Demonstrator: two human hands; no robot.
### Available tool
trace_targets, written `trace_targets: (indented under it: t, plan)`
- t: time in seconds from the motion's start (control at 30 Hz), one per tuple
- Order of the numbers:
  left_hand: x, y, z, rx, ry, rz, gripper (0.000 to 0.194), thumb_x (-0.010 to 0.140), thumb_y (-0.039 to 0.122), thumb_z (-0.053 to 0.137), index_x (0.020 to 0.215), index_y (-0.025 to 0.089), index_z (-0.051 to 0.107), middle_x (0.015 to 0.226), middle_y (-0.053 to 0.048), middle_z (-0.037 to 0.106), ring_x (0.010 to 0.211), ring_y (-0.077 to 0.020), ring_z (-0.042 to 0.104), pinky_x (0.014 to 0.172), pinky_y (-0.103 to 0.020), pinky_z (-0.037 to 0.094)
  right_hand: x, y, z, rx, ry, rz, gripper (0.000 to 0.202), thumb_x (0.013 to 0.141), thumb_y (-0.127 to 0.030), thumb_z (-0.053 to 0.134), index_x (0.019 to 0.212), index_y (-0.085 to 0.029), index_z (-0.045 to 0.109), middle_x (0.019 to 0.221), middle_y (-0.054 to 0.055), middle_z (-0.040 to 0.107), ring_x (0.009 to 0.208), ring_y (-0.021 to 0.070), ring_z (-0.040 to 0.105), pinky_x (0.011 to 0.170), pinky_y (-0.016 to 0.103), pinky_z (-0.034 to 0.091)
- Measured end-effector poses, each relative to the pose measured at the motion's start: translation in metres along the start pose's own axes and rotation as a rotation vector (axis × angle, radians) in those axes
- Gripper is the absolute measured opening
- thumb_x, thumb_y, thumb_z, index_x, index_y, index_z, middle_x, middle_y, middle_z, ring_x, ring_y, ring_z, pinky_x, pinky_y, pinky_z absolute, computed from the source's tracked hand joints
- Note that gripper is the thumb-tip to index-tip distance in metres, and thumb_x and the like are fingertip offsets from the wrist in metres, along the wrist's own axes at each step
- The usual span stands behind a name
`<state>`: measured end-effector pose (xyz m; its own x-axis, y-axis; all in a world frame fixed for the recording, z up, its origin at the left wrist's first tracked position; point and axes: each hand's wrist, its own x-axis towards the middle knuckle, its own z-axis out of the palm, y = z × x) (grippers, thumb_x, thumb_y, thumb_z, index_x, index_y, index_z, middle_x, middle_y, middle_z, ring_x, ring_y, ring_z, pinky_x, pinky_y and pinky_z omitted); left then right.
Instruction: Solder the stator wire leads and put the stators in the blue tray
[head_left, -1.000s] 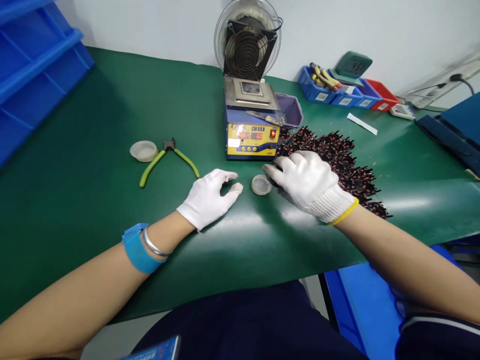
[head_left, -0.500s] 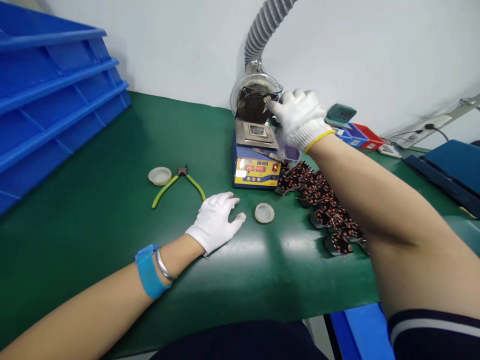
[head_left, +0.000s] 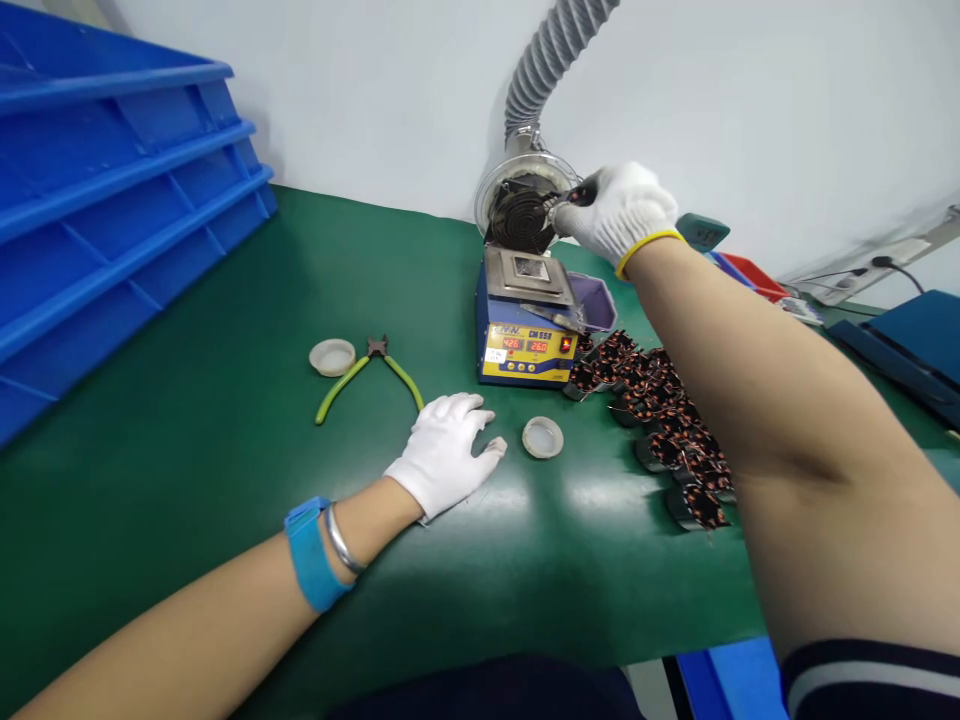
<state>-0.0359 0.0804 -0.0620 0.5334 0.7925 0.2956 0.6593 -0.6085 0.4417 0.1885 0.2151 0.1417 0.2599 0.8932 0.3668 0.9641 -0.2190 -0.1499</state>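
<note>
My left hand (head_left: 448, 452), in a white glove, rests on the green table with its fingers apart, holding nothing. The green-handled pliers (head_left: 406, 382) lie just beyond it, and a small round dish (head_left: 542, 437) is to its right. My right hand (head_left: 621, 215), also gloved, is raised behind the solder pot (head_left: 527, 340), with its fingers closed round a dark coil part (head_left: 582, 192) with copper bits. The pot's top holds a square of shiny metal (head_left: 531, 268). A flat metal tool (head_left: 553, 317) lies across the pot's front edge.
Rows of copper-wound coils (head_left: 660, 400) stand right of the pot, beside a purple bin (head_left: 592, 300). Blue crates (head_left: 127, 200) are stacked at left. A fume duct (head_left: 551, 65) opens behind the pot. A second dish (head_left: 332, 357) sits near the pliers.
My right hand has turned and lifted a little, and the dark coil part now shows in its fingers. The whole view has shifted slightly; my left hand stays on the table.
</note>
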Motion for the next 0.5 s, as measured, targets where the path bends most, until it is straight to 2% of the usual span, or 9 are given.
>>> trace_targets:
  t: [0.1,0.2,0.3,0.4,0.5]
  plan:
    - [0.0,-0.001,0.0,-0.008,0.006,0.009,0.038,0.091,0.042,0.063,0.114,0.015,0.077,0.133,-0.016,0.07,0.127,-0.0347,0.064,0.112,-0.053,0.049,-0.001,-0.006,0.009,0.092,-0.007,0.022,0.045,0.083,-0.055,0.063,0.082,-0.009,0.058,0.104,0.015,0.07,0.114,0.0287,0.067,0.096,0.04,0.049]
    - [0.0,-0.001,0.001,-0.007,0.015,0.02,0.037,0.091,0.042,0.063,0.113,0.015,0.077,0.133,-0.016,0.07,0.126,-0.0344,0.064,0.112,-0.053,0.05,-0.005,-0.011,0.025,0.091,-0.035,-0.004,0.049,0.087,-0.056,0.057,0.092,-0.007,0.061,0.111,0.015,0.069,0.119,0.028,0.064,0.099,0.04,0.048]
    - [0.0,-0.002,0.001,-0.004,0.021,0.026,0.037,0.091,0.042,0.063,0.113,0.015,0.077,0.132,-0.015,0.071,0.125,-0.034,0.065,0.112,-0.053,0.05,-0.011,-0.012,0.033,0.092,-0.055,-0.038,0.046,0.088,-0.052,0.061,0.103,-0.008,0.065,0.117,0.015,0.069,0.119,0.0291,0.064,0.103,0.044,0.05]
    - [-0.001,-0.003,0.002,0.001,0.038,0.039,0.036,0.092,0.042,0.063,0.112,0.015,0.077,0.131,-0.015,0.072,0.124,-0.0334,0.066,0.111,-0.052,0.051,-0.014,-0.004,0.027,0.117,-0.021,-0.025,0.044,0.087,-0.048,0.065,0.109,-0.01,0.068,0.116,0.015,0.07,0.116,0.0305,0.065,0.102,0.047,0.051]
    - [0.0,-0.005,0.003,0.016,0.059,0.058,0.035,0.092,0.042,0.062,0.11,0.015,0.077,0.129,-0.015,0.073,0.123,-0.0329,0.067,0.11,-0.051,0.052,-0.019,0.013,0.01,0.239,0.028,0.028,0.046,0.09,-0.053,0.061,0.105,-0.011,0.071,0.098,0.012,0.071,0.102,0.0282,0.069,0.094,0.046,0.052]
